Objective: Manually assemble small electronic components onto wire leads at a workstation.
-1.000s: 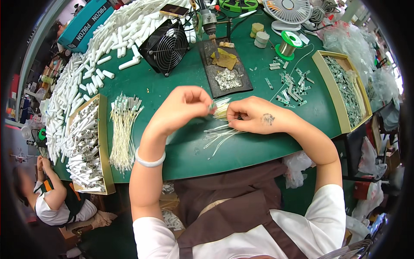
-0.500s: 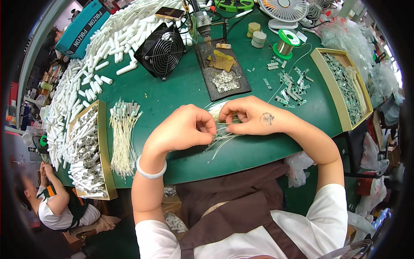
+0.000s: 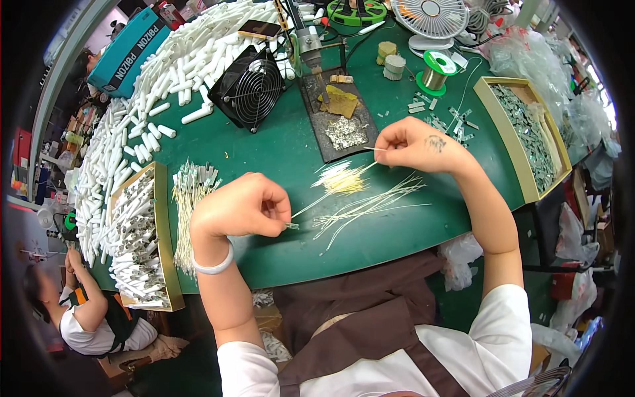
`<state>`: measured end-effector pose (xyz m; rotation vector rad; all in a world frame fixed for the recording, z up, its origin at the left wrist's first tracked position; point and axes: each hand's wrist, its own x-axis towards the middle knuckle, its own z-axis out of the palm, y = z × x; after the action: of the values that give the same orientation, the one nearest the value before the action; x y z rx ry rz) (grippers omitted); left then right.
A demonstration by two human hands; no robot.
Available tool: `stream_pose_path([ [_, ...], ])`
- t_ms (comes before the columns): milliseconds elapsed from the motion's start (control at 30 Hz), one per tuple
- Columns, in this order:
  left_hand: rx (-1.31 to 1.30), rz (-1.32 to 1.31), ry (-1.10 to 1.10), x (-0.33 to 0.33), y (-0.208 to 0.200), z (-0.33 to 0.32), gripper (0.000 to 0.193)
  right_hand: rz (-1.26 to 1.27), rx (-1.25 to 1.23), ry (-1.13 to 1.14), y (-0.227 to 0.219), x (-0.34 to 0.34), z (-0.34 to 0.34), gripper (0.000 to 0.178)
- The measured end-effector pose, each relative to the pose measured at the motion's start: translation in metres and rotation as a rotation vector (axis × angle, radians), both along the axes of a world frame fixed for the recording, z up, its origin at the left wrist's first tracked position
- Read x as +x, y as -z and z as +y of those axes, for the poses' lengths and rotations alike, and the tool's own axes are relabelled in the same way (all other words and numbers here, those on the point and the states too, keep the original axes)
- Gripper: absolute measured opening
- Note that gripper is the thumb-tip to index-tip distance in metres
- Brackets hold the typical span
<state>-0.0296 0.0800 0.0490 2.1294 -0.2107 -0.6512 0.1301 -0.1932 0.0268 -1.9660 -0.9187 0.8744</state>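
My left hand (image 3: 246,206) is closed in a pinch on a small circuit board (image 3: 292,226), whose end pokes out below the fingertips. A thin pale wire (image 3: 309,208) runs from these fingers toward the middle of the table. Farther right, my right hand (image 3: 418,147) pinches a thin wire (image 3: 374,149) between thumb and forefinger. Between the hands lies a small heap of white-and-yellow wires (image 3: 342,178). Nearer to me, loose pale wires (image 3: 370,206) are spread on the green table (image 3: 390,235). A bundle of wired boards (image 3: 187,218) lies left of my left hand.
A soldering stand with a dark base (image 3: 316,129) and a black fan (image 3: 250,89) stand beyond my hands. Small boards fill a box (image 3: 486,109) at right, with a solder spool (image 3: 434,78) nearby. White tubes (image 3: 99,198) and a filled box (image 3: 169,251) occupy the left.
My hands have moved apart: the left toward the left, the right up and rightward. The wire heap and loose wires between them now show more fully.
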Motion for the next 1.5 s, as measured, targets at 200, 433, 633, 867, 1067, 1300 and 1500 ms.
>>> stream_pose_path([
  [200, 0.024, 0.091, 0.063, 0.002, -0.001, -0.001, 0.013, 0.021, 0.054, 0.068, 0.005, 0.005, -0.001, 0.022],
  [433, -0.326, -0.078, -0.534, 0.016, 0.016, -0.02, 0.007, 0.088, 0.126, 0.037, 0.006, -0.015, 0.007, 0.021],
  [633, -0.369, -0.024, -0.602, 0.021, 0.033, -0.062, 0.014, 0.016, 0.295, 0.127, 0.012, -0.047, 0.023, 0.013],
  [867, -0.546, -0.014, -0.678, 0.019, 0.031, -0.071, 0.015, -0.031, 0.342, 0.174, 0.02, -0.046, 0.026, 0.012],
  [1067, -0.472, -0.049, -0.648, 0.02, 0.036, -0.076, 0.017, -0.126, 0.347, 0.186, 0.018, -0.05, 0.026, 0.013],
  [1300, -0.515, -0.097, -0.718, 0.02, 0.041, -0.077, 0.013, -0.144, 0.357, 0.196, 0.015, -0.049, 0.024, 0.016],
  [1500, -0.597, -0.062, -0.731, 0.021, 0.041, -0.076, 0.012, -0.16, 0.45, 0.187, 0.02, -0.05, 0.024, 0.018],
])
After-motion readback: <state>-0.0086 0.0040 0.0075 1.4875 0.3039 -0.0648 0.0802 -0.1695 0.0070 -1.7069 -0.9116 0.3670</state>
